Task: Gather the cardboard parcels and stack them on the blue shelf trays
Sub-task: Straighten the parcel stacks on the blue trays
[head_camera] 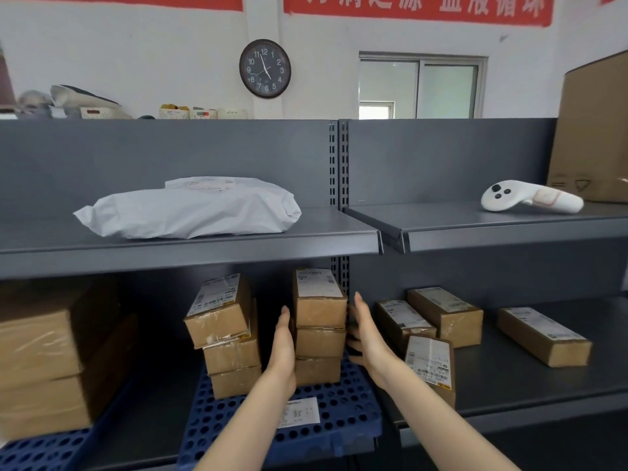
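Observation:
A stack of three small cardboard parcels (319,321) stands on the blue perforated tray (343,416) on the lower shelf. My left hand (283,351) lies flat against the stack's left side. My right hand (365,338) is at its right side with straight fingers. A second stack of three parcels (226,334) stands on the same tray to the left, its top one tilted. Several loose parcels (445,314) lie on the grey shelf to the right, one (431,365) right beside my right forearm.
Two large cardboard boxes (44,355) are stacked at the far left on another blue tray (40,450). The upper shelf holds a white plastic mailer (193,209), a white controller (530,197) and a tall carton (594,130). A paper label (300,411) lies on the tray.

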Action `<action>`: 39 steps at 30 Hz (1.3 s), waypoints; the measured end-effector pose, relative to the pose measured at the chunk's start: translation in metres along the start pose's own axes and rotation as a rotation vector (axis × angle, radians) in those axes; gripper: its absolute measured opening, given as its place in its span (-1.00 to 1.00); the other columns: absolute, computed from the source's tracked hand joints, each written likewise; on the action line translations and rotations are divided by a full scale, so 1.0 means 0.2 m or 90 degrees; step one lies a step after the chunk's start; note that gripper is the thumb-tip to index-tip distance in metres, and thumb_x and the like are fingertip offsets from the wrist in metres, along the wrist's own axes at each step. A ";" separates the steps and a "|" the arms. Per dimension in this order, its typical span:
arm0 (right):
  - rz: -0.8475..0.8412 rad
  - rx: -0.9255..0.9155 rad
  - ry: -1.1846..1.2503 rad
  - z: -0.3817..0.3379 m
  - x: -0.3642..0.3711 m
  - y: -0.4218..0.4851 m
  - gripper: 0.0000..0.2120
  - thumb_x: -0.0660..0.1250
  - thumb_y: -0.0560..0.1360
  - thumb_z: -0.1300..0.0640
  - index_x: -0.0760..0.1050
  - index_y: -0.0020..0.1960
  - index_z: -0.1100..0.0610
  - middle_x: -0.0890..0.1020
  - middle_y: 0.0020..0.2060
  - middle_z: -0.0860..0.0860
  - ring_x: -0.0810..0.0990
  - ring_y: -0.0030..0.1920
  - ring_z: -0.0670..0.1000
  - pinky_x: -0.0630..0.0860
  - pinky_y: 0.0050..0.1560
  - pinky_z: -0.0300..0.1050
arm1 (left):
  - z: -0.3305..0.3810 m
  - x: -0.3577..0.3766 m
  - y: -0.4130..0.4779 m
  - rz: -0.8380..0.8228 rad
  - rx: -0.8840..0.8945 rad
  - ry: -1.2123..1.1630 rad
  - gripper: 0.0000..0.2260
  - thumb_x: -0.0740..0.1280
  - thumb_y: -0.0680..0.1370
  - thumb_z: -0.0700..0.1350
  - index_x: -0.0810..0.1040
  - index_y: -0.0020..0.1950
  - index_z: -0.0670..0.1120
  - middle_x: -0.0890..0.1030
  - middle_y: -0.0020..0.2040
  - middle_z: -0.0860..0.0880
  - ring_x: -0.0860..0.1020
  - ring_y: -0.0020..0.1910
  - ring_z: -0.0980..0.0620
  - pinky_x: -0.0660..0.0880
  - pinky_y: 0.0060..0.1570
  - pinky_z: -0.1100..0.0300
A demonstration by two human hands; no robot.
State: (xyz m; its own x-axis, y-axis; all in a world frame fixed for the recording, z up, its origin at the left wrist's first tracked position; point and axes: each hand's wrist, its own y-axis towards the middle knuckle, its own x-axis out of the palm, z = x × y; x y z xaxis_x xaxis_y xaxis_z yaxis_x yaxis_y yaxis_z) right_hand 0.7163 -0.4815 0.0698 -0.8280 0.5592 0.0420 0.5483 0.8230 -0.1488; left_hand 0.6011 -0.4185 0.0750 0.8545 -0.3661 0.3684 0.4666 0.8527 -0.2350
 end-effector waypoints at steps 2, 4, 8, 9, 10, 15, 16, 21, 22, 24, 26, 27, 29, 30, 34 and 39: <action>0.005 -0.021 0.002 0.00 -0.01 -0.02 -0.29 -0.01 0.48 -0.41 0.08 0.53 -0.10 0.25 0.50 0.06 0.25 0.48 0.12 0.18 0.44 0.14 | -0.01 -0.01 -0.02 0.005 0.017 0.014 -0.45 0.07 0.59 0.23 0.14 0.53 0.04 0.31 0.47 -0.15 0.32 0.41 -0.15 0.35 0.19 -0.01; 0.026 -0.056 -0.010 0.02 -0.03 -0.03 -0.36 0.05 0.52 -0.33 0.15 0.51 -0.06 0.31 0.47 0.06 0.31 0.44 0.10 0.22 0.41 0.08 | -0.02 -0.03 -0.04 0.014 0.026 0.031 -0.45 0.09 0.59 0.20 0.12 0.54 0.03 0.28 0.49 -0.13 0.28 0.44 -0.14 0.31 0.27 -0.03; 0.071 -0.158 -0.072 0.05 -0.05 -0.09 -0.47 0.14 0.57 -0.19 0.27 0.46 0.01 0.42 0.39 0.02 0.38 0.38 0.05 0.29 0.33 -0.05 | -0.06 -0.08 -0.07 0.034 0.067 0.107 -0.45 0.09 0.59 0.19 0.09 0.55 0.06 0.19 0.53 -0.06 0.19 0.49 -0.09 0.14 0.41 -0.02; 0.076 -0.180 -0.095 0.05 -0.04 -0.10 -0.48 0.14 0.58 -0.17 0.25 0.47 0.01 0.42 0.39 0.01 0.38 0.38 0.04 0.29 0.30 -0.09 | -0.07 -0.09 -0.08 0.035 0.080 0.123 -0.45 0.08 0.60 0.19 0.08 0.55 0.07 0.19 0.53 -0.05 0.19 0.49 -0.09 0.14 0.41 -0.01; 0.078 -0.202 -0.122 0.06 -0.04 -0.13 -0.48 0.15 0.58 -0.15 0.23 0.48 0.00 0.41 0.38 0.00 0.37 0.38 0.03 0.28 0.27 -0.12 | -0.07 -0.10 -0.10 0.034 0.096 0.140 -0.46 0.08 0.60 0.18 0.08 0.55 0.07 0.19 0.53 -0.04 0.18 0.50 -0.08 0.14 0.41 0.00; 0.117 -0.351 -0.468 0.11 -0.05 -0.24 -0.42 0.12 0.57 -0.20 0.07 0.53 -0.09 0.25 0.49 0.00 0.22 0.47 0.03 0.21 0.40 -0.05 | -0.11 -0.15 -0.21 0.032 0.219 0.287 -0.49 0.15 0.60 0.13 0.13 0.53 0.11 0.19 0.53 0.03 0.17 0.50 0.00 0.14 0.42 0.08; 0.136 -0.371 -0.563 0.12 -0.06 -0.26 -0.41 0.09 0.58 -0.20 0.03 0.55 -0.10 0.21 0.51 0.01 0.17 0.49 0.04 0.17 0.43 -0.02 | -0.12 -0.17 -0.22 0.031 0.251 0.343 -0.48 0.17 0.59 0.13 0.14 0.53 0.11 0.19 0.53 0.04 0.17 0.50 0.01 0.15 0.42 0.09; 0.197 -0.387 -0.774 0.16 -0.07 -0.39 -0.39 0.04 0.59 -0.21 -0.07 0.56 -0.09 0.15 0.54 0.05 0.13 0.51 0.10 0.15 0.46 0.03 | -0.13 -0.27 -0.29 -0.004 0.352 0.517 -0.48 0.17 0.59 0.15 0.13 0.53 0.13 0.17 0.54 0.03 0.13 0.51 0.04 0.12 0.47 0.07; 0.205 -0.385 -0.795 0.16 -0.06 -0.41 -0.39 0.03 0.59 -0.21 -0.07 0.56 -0.08 0.14 0.54 0.06 0.13 0.51 0.10 0.14 0.45 0.03 | -0.12 -0.30 -0.31 -0.012 0.365 0.532 -0.47 0.16 0.58 0.16 0.12 0.53 0.15 0.16 0.54 0.04 0.12 0.52 0.04 0.12 0.48 0.06; 0.222 -0.386 -0.848 0.15 -0.03 -0.48 -0.39 0.04 0.60 -0.20 -0.05 0.56 -0.05 0.15 0.53 0.09 0.15 0.51 0.13 0.14 0.45 0.05 | -0.11 -0.35 -0.36 -0.025 0.402 0.601 -0.47 0.14 0.58 0.19 0.09 0.53 0.17 0.14 0.55 0.04 0.09 0.52 0.03 0.11 0.49 0.03; 0.254 -0.422 -0.901 0.15 0.04 -0.55 -0.40 0.12 0.59 -0.16 0.08 0.55 0.01 0.28 0.48 0.16 0.26 0.46 0.19 0.24 0.41 0.12 | -0.08 -0.44 -0.44 -0.030 0.441 0.706 -0.46 0.10 0.59 0.19 0.05 0.54 0.15 0.12 0.55 0.05 0.04 0.53 0.03 0.09 0.49 0.03; 0.272 -0.439 -0.915 0.15 0.09 -0.59 -0.41 0.17 0.57 -0.15 0.17 0.53 0.05 0.36 0.43 0.19 0.35 0.42 0.22 0.31 0.36 0.16 | -0.06 -0.50 -0.48 -0.029 0.462 0.750 -0.46 0.08 0.59 0.19 0.03 0.55 0.15 0.11 0.55 0.05 0.03 0.53 0.03 0.09 0.50 0.03; 0.297 -0.461 -0.916 0.16 0.22 -0.66 -0.42 0.23 0.54 -0.12 0.27 0.49 0.08 0.45 0.36 0.22 0.43 0.36 0.25 0.39 0.29 0.19 | -0.01 -0.65 -0.56 -0.020 0.499 0.806 -0.46 0.08 0.60 0.18 0.02 0.55 0.13 0.10 0.56 0.06 0.02 0.53 0.04 0.07 0.50 0.07; 0.297 -0.470 -0.910 0.16 0.31 -0.70 -0.43 0.23 0.53 -0.12 0.29 0.48 0.08 0.46 0.35 0.22 0.44 0.34 0.25 0.41 0.27 0.19 | 0.02 -0.74 -0.60 -0.014 0.503 0.823 -0.46 0.08 0.60 0.18 0.02 0.55 0.13 0.08 0.56 0.06 0.01 0.54 0.04 0.05 0.50 0.09; 0.290 -0.524 -0.901 0.18 0.70 -0.86 -0.44 0.15 0.51 -0.14 0.38 0.42 0.11 0.54 0.28 0.21 0.54 0.25 0.23 0.51 0.15 0.15 | 0.16 -1.15 -0.76 0.031 0.476 0.876 -0.44 0.06 0.60 0.21 -0.03 0.55 0.14 0.02 0.57 0.05 -0.02 0.54 0.03 0.03 0.49 0.08; 0.204 -0.561 -0.881 0.29 1.17 -0.97 -0.41 0.35 0.48 -0.10 0.35 0.44 0.10 0.53 0.29 0.20 0.53 0.27 0.21 0.50 0.18 0.13 | 0.29 -1.67 -0.92 0.124 0.472 0.921 -0.42 0.09 0.60 0.16 -0.03 0.56 0.07 0.10 0.55 0.03 0.09 0.52 0.01 0.14 0.45 0.12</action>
State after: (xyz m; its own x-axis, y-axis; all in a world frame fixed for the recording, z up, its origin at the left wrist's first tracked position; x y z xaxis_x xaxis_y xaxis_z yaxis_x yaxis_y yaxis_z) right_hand 0.4098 -0.5156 0.0511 0.1143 0.5958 -0.7949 0.2006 0.7698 0.6059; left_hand 0.2171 -0.4315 0.0480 0.5727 0.1023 -0.8134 0.4925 0.7503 0.4411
